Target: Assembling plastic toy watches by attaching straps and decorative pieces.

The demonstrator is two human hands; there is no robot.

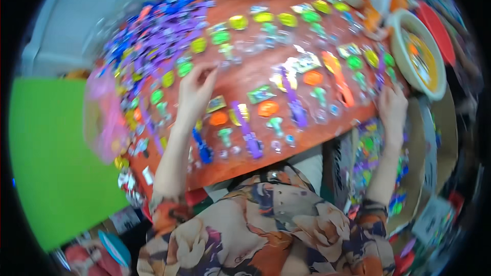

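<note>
Both hands empty: left hand (194, 89) spread on tabletop (245, 74), right hand (393, 107) on edge; toy packets (262, 93) (light, slippery) pinch by edges.

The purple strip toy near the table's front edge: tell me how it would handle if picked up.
The purple strip toy looks thin and small, so probably light. It lies flat on the red-brown table, so unlikely to roll. Its glossy surface may be slippery; stiffness cannot be judged through the blur.
</note>
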